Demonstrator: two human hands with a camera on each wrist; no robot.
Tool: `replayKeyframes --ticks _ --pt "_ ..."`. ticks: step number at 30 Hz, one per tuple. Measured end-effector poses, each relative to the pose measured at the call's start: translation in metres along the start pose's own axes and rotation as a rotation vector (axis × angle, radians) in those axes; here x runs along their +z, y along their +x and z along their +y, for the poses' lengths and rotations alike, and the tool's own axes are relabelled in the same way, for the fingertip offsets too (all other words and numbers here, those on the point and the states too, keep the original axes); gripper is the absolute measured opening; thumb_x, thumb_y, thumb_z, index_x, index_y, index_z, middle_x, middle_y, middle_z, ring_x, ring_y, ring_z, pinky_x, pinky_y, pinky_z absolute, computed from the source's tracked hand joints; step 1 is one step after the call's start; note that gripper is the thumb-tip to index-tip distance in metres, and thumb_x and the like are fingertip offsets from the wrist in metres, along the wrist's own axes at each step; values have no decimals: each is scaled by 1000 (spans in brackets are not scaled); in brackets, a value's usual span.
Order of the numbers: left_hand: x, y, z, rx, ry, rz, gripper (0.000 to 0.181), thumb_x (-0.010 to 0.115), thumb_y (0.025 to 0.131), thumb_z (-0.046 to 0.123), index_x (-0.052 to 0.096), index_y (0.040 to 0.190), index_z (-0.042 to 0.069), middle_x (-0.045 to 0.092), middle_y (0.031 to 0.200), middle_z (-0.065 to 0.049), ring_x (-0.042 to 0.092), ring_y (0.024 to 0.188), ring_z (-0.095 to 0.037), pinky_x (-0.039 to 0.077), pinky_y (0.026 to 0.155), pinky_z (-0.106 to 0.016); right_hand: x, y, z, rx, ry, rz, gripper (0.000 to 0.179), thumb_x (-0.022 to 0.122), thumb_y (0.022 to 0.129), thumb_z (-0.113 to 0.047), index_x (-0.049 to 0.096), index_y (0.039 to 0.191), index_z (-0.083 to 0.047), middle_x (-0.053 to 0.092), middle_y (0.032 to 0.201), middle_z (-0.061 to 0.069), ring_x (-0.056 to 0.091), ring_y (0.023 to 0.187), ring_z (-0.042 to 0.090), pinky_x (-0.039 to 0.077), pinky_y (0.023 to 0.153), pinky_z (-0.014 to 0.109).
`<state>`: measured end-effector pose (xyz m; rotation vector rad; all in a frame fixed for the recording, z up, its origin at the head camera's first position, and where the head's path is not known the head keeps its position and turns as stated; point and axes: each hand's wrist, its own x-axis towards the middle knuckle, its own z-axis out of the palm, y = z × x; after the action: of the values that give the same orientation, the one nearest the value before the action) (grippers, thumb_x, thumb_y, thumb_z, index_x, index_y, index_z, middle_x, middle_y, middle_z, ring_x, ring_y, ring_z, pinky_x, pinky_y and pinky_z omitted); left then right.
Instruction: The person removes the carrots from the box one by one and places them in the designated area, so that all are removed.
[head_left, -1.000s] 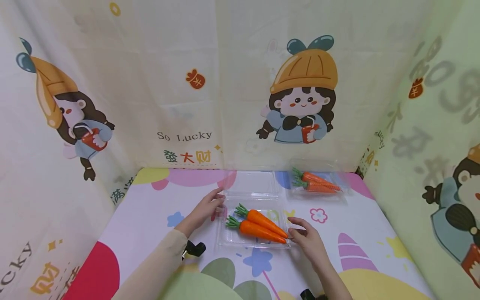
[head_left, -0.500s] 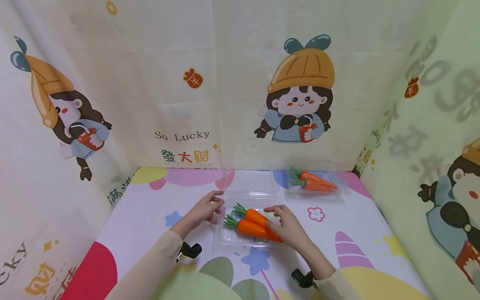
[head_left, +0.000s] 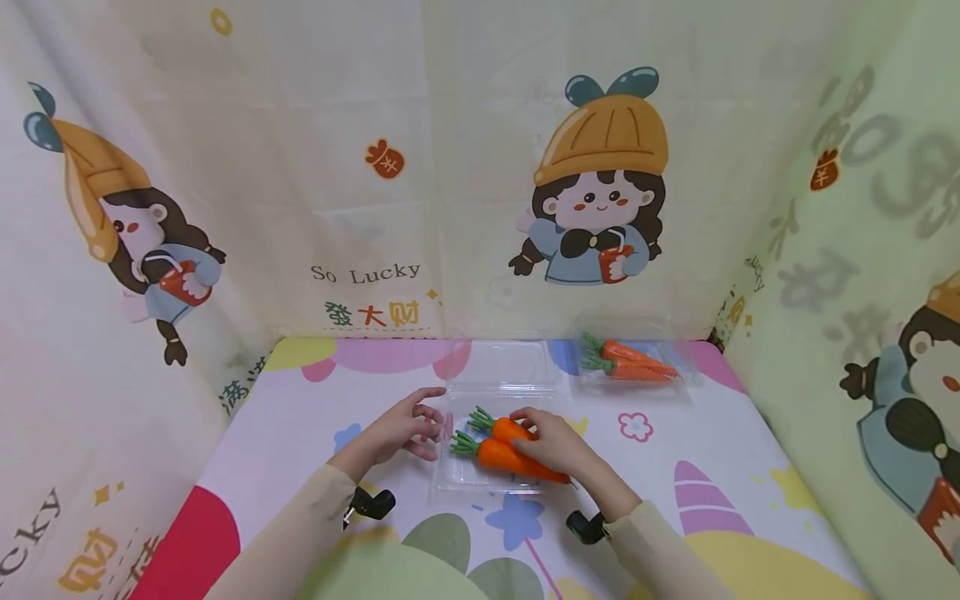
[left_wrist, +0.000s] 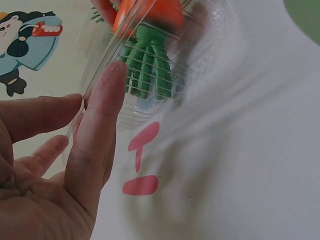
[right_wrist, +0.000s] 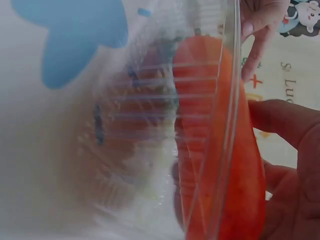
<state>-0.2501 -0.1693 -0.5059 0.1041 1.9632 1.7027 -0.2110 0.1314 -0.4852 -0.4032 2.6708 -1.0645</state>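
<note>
Gripping the farther carrot [head_left: 503, 430] in the open box [head_left: 461, 477], right fingers [head_left: 531, 415] bend.

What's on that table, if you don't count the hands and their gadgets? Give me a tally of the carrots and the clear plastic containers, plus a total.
Carrots: 4
Clear plastic containers: 2
Total: 6
</note>
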Motion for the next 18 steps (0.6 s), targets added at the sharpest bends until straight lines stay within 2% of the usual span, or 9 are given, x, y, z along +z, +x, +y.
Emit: replayKeyframes --ticks 8,14,18 --pt "-1 -1 1 -10 -12 -16 77 62 93 -4 30 161 17 54 117 -17 60 83 -20 65 66 -43 -3 15 -3 78 86 -162 53 71 94 -27 58 144 -16 67 126 11 62 105 25 53 101 51" --pt "-2 1 0 -15 -17 -24 78 62 93 -5 30 161 18 55 116 -17 59 82 -20 64 66 -43 -2 20 5 113 145 -199 47 70 96 -25 61 142 -22 65 126 13 61 102 25 55 94 48" --pt "-2 1 -1 -13 -19 -33 78 61 93 -6 30 161 17 55 118 -20 59 81 -20 64 65 -43 -3 20 8 150 199 -212 43 70 97 -26 63 139 -27 64 131 13 62 107 27 55 96 49"
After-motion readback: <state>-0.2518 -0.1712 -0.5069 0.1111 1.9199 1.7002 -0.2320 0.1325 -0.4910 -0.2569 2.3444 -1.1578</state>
